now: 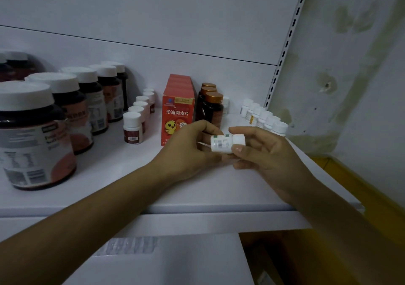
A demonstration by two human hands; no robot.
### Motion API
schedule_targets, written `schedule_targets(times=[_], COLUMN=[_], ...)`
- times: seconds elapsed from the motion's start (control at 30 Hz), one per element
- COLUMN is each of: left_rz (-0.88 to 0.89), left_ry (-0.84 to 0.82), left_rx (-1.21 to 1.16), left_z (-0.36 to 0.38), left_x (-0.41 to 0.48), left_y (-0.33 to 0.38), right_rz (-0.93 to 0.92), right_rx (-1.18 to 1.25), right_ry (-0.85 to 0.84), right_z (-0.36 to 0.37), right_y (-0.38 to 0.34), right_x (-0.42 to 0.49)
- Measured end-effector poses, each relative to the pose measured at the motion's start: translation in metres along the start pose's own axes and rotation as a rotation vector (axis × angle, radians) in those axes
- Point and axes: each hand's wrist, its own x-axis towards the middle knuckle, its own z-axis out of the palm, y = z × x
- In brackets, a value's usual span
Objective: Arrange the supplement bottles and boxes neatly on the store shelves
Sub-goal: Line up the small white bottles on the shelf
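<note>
A white carton (pixel 175 262) lies below the shelf (pixel 131 175) edge. Just above the shelf front, both hands hold a small white pill bottle (pixel 226 143) on its side: the left hand (pixel 188 144) pinches its base end, and the right hand (pixel 263 153) curls round its cap end. Behind stand red boxes (pixel 178 118) and amber gold-capped bottles (pixel 212 109). A row of small white bottles (pixel 265 118) runs at right, and large dark white-lidded jars (pixel 32 135) stand at left.
</note>
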Motion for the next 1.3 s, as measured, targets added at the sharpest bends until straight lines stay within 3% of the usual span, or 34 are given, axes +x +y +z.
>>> schedule_targets(times=[0.6, 0.73, 1.03, 1.3], left_rz=[-0.011, -0.008, -0.016, -0.066], left_ry=[0.011, 0.007, 0.006, -0.035], left_rx=[0.038, 0.052, 0.025, 0.041], left_z=[-0.0002, 0.0003, -0.0006, 0.0001], left_x=[-0.0029, -0.0024, -0.0049, -0.005], left_y=[0.0003, -0.0001, 0.0022, 0.0043], right_rz=[0.012, -0.02, 0.018, -0.088], right_rx=[0.004, -0.093, -0.017, -0.195], right_ry=[-0.001, 0.004, 0.011, -0.064], right_z=[0.0029, 0.0031, 0.0033, 0.0085], right_y=[-0.0032, -0.0045, -0.0035, -0.0049], right_x=[-0.0028, -0.0033, -0.0029, -0.004])
